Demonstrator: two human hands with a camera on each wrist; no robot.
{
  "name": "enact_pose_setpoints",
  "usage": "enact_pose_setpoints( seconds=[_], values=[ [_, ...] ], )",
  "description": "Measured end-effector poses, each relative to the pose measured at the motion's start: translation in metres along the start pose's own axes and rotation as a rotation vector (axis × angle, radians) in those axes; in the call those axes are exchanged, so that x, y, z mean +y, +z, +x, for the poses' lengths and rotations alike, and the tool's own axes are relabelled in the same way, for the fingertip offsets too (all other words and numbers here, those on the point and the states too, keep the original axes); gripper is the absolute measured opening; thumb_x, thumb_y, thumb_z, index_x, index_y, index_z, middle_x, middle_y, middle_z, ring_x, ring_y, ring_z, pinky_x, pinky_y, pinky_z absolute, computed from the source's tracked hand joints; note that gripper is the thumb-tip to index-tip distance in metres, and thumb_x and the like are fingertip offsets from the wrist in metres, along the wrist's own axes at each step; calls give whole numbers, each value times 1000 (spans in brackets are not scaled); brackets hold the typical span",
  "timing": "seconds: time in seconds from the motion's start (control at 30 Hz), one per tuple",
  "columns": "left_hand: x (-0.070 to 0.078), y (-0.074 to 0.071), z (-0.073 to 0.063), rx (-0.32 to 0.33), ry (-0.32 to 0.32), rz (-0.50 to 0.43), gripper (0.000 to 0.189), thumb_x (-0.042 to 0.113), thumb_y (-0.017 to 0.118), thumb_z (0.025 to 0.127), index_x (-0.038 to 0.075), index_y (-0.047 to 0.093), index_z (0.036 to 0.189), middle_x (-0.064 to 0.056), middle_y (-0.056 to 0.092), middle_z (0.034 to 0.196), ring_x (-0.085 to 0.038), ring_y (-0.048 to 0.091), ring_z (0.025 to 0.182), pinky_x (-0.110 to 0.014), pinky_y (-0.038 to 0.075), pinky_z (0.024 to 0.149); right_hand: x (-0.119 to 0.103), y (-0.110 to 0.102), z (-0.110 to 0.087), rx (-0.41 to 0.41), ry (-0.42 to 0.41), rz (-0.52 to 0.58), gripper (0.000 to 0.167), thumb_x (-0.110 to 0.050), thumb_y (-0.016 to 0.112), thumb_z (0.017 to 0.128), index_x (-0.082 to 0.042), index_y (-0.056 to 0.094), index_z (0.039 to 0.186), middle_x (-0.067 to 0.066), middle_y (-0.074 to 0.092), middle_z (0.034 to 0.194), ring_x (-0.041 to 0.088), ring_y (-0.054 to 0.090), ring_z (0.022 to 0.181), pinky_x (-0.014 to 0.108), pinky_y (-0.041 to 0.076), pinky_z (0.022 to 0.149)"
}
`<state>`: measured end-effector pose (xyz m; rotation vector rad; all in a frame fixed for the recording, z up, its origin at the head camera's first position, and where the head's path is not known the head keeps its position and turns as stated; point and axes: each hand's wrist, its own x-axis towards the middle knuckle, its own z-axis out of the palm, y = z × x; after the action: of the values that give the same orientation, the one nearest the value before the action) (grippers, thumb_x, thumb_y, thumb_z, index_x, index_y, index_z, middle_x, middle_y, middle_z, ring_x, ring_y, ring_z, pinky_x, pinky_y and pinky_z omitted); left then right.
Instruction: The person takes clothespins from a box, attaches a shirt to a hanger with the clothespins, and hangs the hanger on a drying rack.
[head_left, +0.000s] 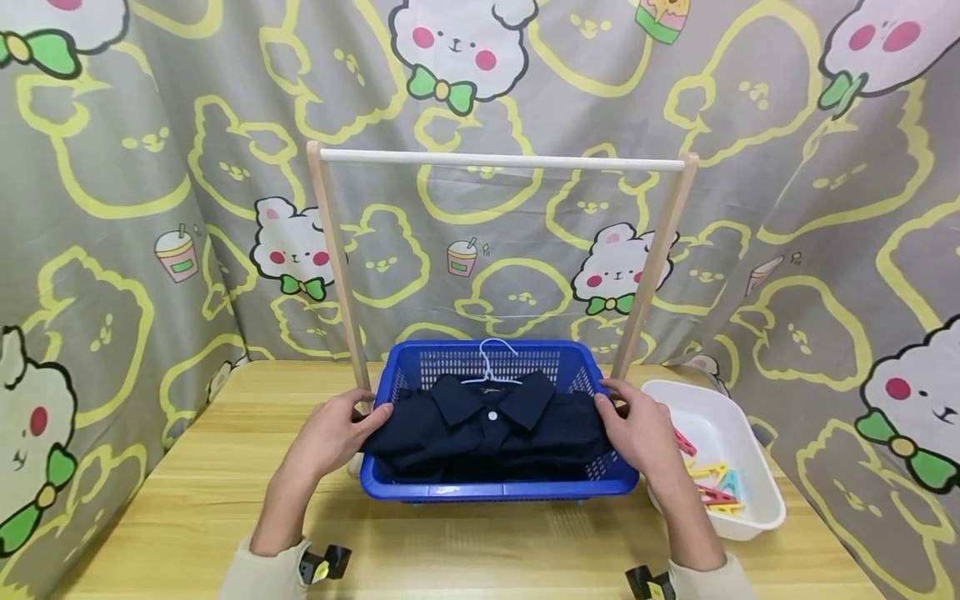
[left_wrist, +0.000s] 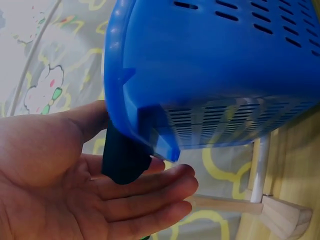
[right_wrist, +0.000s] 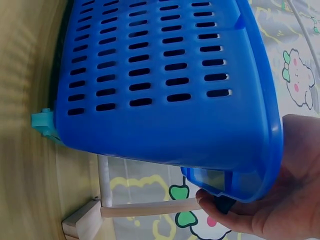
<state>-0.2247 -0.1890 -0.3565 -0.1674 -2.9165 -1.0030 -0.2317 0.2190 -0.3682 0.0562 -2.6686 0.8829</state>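
A dark navy collared shirt [head_left: 491,437] with a white button lies folded across the blue basket [head_left: 498,490], its collar toward the back. Out of the collar rises the hook of a pale hanger [head_left: 487,364]. My left hand [head_left: 333,429] pinches the shirt at its left side; in the left wrist view, dark cloth [left_wrist: 125,157] hangs over the basket rim between thumb and fingers. At the opposite side my right hand [head_left: 637,423] pinches the shirt too, and a bit of the cloth [right_wrist: 224,203] shows at its fingertips beside the basket handle.
Behind the basket stands a wooden rack with a white crossbar [head_left: 502,160] and two posts. To the right, a white tub [head_left: 757,492] contains several coloured clothespins [head_left: 716,496]. All stand on a wood-grain table [head_left: 187,500], with a patterned curtain [head_left: 510,242] around it.
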Motion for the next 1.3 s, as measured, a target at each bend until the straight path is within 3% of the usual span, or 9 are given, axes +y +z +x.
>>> enact_pose_setpoints(
  seconds=[0.3, 0.57, 0.93, 1.17, 1.3],
  values=[
    [1, -12, -6, 10, 24, 2, 29, 27, 63, 99, 3, 72, 111, -10, 73, 93, -20, 65, 79, -36, 51, 67, 0, -3, -3, -8, 8, -34, 35, -14, 59, 96, 0, 65, 127, 26, 70, 117, 46, 65, 109, 59, 48, 94],
    [0, -11, -6, 21, 20, 14, 19, 24, 70, 95, 5, 70, 91, -5, 70, 84, -18, 60, 74, -34, 47, 64, 2, -3, -3, -20, 1, -37, 26, -11, 66, 92, -1, 70, 116, 24, 70, 116, 47, 63, 112, 60, 47, 96],
    [4, -7, -6, 34, 6, -1, 18, 17, 73, 93, 5, 62, 85, -5, 56, 74, -20, 50, 68, -32, 38, 59, 0, -3, -3, -12, 22, -48, 18, -10, 69, 91, -3, 72, 107, 24, 71, 113, 47, 63, 108, 59, 47, 94],
    [2, -7, -6, 33, -1, -5, 16, 17, 72, 92, 5, 64, 87, -5, 61, 76, -20, 52, 68, -32, 40, 59, -2, -2, -2, 7, 22, -62, 13, -10, 70, 89, -5, 73, 101, 22, 73, 107, 44, 65, 101, 58, 48, 89],
    [5, -9, -6, 20, 12, -6, 10, 14, 68, 92, 5, 70, 95, -7, 67, 80, -20, 58, 70, -33, 45, 61, -6, -2, -1, 26, 31, -74, 12, -9, 68, 88, -4, 74, 97, 20, 74, 99, 41, 65, 95, 57, 49, 87]
  ],
)
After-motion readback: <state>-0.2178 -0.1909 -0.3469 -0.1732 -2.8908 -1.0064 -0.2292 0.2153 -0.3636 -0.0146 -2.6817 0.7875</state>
